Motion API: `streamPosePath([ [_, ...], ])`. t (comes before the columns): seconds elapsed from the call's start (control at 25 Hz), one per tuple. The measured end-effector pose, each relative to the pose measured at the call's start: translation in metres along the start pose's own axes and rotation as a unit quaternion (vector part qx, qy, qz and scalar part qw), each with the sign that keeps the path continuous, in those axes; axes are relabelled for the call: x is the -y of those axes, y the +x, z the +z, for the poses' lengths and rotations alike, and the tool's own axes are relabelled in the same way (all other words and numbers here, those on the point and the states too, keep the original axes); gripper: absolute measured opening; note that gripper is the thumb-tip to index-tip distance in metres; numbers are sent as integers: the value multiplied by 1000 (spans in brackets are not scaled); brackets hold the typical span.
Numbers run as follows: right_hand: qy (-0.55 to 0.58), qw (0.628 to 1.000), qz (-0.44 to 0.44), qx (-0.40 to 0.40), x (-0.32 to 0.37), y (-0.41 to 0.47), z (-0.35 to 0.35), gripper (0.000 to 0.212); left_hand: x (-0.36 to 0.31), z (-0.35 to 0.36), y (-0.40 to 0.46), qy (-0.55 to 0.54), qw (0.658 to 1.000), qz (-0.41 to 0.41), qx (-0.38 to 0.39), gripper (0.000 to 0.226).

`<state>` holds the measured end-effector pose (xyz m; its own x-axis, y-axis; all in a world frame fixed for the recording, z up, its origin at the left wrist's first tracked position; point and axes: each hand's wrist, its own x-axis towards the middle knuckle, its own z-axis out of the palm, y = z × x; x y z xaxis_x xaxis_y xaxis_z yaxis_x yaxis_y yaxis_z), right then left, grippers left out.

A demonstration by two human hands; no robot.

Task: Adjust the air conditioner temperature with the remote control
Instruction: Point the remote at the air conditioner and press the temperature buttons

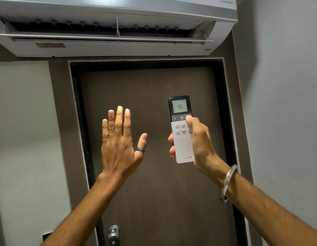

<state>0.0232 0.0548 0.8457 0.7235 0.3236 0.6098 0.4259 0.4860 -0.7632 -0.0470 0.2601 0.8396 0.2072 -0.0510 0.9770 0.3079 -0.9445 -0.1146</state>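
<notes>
The right hand [196,144] is closed round a slim white plastic remote control with a black top [183,132], held upright in front of the dark brown door [154,183], its screen reading 19, thumb on the upper right button. The left hand [118,139] is spread flat and holds nothing. The white wall-mounted air conditioner [109,45] hangs above, flap open. The thumb hides its button, so a blind press could hit power beside it
</notes>
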Motion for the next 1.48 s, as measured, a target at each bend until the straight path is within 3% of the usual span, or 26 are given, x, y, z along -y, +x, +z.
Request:
streamPosePath([
  [0.64,10,999,-10,-41,4,-1,4,47,2,6,4,8,1000,2,-23,83],
  [1.04,25,999,-8,-23,-1,1,0,58,1,5,4,4,1000,0,-18,83],
  [1.48,5,1000,-12,-14,4,-1,3,44,1,4,4,4,1000,0,-12,84],
])
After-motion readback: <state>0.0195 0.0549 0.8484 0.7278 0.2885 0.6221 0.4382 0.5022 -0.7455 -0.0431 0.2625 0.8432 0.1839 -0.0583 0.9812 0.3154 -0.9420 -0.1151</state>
